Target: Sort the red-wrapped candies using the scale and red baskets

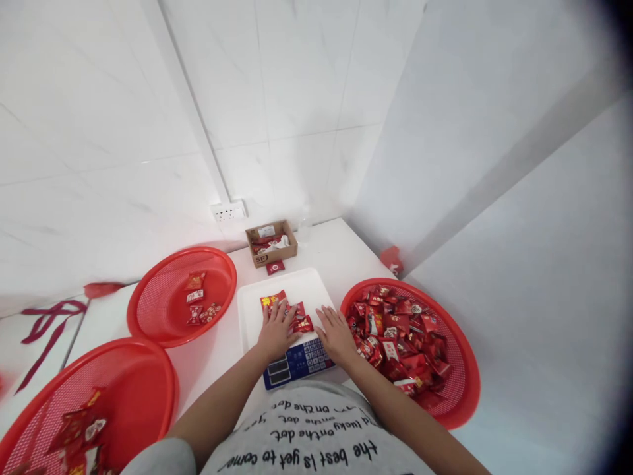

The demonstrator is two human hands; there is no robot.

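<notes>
A digital scale (250,310) with a white pan and a blue keypad stands right in front of me. On its pan lie several small red wrapped packets (302,323). My left hand (277,331) rests over the packets with its fingers spread, touching them and covering some. My right hand (337,335) lies flat at the pan's right edge, fingers apart, with nothing visible in it. Close beside it, a red mesh basket (467,389) holds a heap of red packets (400,336).
A red basket (148,284) with a few packets stands left of the scale; another red basket (163,376) is nearer, lower left. Behind the scale are a small cardboard box (271,256) and a single red packet (275,267). A dark red ribbon (42,336) lies far left.
</notes>
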